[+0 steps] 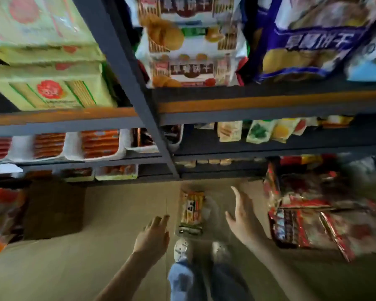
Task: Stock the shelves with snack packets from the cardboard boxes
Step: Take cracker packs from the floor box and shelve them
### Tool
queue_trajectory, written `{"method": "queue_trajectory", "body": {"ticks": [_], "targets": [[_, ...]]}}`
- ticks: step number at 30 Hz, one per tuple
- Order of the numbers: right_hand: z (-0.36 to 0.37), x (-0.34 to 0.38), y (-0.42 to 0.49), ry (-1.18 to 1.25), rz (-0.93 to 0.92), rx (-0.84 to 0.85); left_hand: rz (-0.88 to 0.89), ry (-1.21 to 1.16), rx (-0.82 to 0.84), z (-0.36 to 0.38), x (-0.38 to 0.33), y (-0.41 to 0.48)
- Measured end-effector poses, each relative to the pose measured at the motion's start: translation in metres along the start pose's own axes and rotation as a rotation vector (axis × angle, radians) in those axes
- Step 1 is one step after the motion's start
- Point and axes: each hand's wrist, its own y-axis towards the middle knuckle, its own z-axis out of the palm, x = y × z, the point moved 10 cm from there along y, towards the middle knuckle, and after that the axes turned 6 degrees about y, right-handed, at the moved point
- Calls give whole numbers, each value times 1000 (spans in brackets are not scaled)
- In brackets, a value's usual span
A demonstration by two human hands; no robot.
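One orange-and-yellow snack packet (191, 211) shows over the tan floor (117, 268), just ahead of the white shoes (181, 249), between both hands and touching neither. Left hand (153, 233): fingers (161, 220) relaxed, released, grasping nothing. Right hand (243, 218): fingers (237, 194) spread and straight, likewise released. A heap of red snack packets (308, 224), blurred, lies to the right. A brown cardboard box (52, 209) stands to the left. The dark metal shelves (269, 105) above carry stacked packets on every visible tier.
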Motion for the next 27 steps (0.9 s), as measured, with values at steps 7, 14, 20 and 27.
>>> {"method": "queue_trajectory", "body": {"ticks": [7, 14, 20, 27], "targets": [[144, -171, -18, 132, 310, 108, -35, 50, 194, 185, 36, 98], [282, -280, -7, 52, 371, 189, 58, 136, 82, 279, 27, 204], [397, -325, 43, 235, 343, 305, 210, 357, -21, 356, 22, 279], [495, -340, 92, 494, 322, 389, 261, 450, -133, 407, 43, 304]]}}
